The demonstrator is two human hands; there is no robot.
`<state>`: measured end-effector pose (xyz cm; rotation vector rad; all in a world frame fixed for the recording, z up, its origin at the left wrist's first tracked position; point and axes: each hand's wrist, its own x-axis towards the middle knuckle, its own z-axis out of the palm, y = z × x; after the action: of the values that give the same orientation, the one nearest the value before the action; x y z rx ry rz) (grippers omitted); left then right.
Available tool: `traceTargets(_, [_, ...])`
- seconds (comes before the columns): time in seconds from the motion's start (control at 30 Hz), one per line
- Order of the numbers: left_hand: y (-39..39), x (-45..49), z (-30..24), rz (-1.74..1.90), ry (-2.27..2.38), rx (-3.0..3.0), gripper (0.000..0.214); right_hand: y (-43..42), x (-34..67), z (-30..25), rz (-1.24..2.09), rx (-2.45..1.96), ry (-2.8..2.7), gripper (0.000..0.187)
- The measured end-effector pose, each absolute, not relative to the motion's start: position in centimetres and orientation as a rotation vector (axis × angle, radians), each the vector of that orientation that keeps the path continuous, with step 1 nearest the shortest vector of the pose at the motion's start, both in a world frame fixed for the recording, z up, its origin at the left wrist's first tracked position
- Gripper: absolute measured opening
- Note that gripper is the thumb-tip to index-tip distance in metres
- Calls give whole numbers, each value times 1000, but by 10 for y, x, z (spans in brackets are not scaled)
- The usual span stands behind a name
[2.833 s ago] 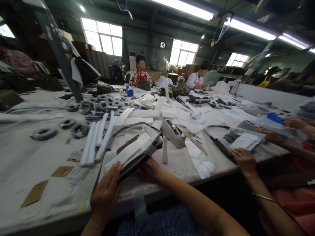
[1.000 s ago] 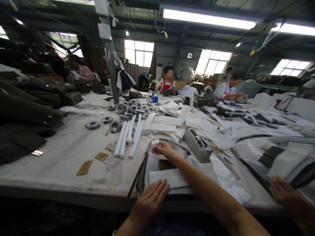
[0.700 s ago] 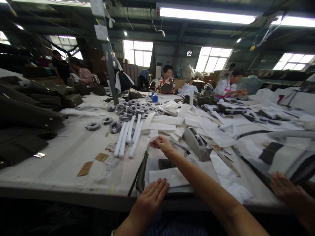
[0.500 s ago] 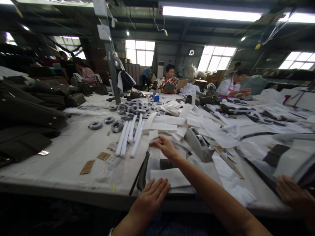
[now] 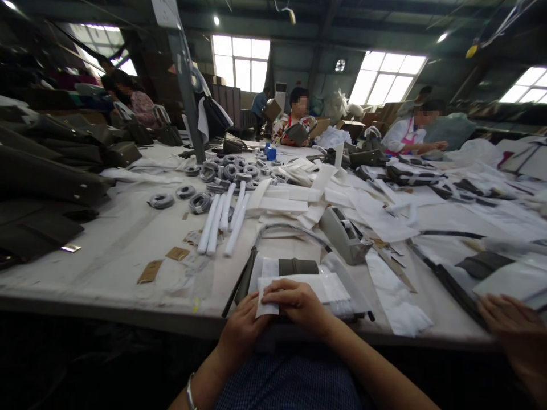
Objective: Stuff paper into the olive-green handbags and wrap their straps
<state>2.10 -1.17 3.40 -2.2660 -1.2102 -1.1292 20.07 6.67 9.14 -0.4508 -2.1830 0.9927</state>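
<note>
Along the near edge of the table [image 5: 115, 262], the left hand [image 5: 243, 324] is bending beside a white strip [image 5: 266, 306], its grip hidden; the right hand [image 5: 299, 302] is pinching this strip, fingers closed. Beneath and beyond, a dark bag [image 5: 301, 266] is lying lengthwise left to right, its middle nearer the right hand.

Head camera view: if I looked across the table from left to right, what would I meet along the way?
Dark bags, larger brown card, smaller brown card, white rods, small white piece under the right hand, grey tape dispenser, co-worker's hand.
</note>
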Motion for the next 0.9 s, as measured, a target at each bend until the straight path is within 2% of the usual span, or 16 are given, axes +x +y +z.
traceTargets(0.2, [-19, 23, 29, -1204, -1421, -2222, 29, 52, 206, 81, 829, -554, -2125, 42])
traceTargets(0.43, [-22, 23, 23, -1350, -1558, -2180, 30, 37, 211, 69, 556, -421, -2198, 32])
traceTargets(0.53, [-22, 24, 25, -1278, -1524, -2186, 34, 29, 211, 70, 432, -363, -2219, 26])
traceTargets(0.63, [-23, 24, 29, -1163, -1408, -2283, 40, 24, 216, 86, 556, -330, -2250, 19])
traceTargets(0.73, [-23, 24, 31, -1114, -1370, -2280, 41, 39, 221, 107, 700, -579, -2195, 21])
traceTargets(0.9, [-21, 23, 30, -1042, -1334, -2260, 42, 102, 213, 109, 423, -985, -2447, 35])
